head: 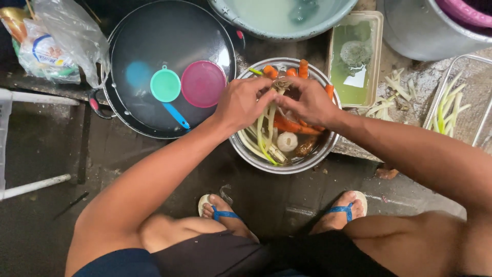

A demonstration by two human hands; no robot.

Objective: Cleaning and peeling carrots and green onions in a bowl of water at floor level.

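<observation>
wok (143,46) left of bowl (246,150), carrots (294,125) inside

two hands (241,102), perhaps four carrots (270,71)

Pale green stalks (266,131) (long, limp) drape into bowl (256,156).

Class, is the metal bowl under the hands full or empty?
Partly full: the metal bowl holds carrots, pale stalks and water.
</observation>
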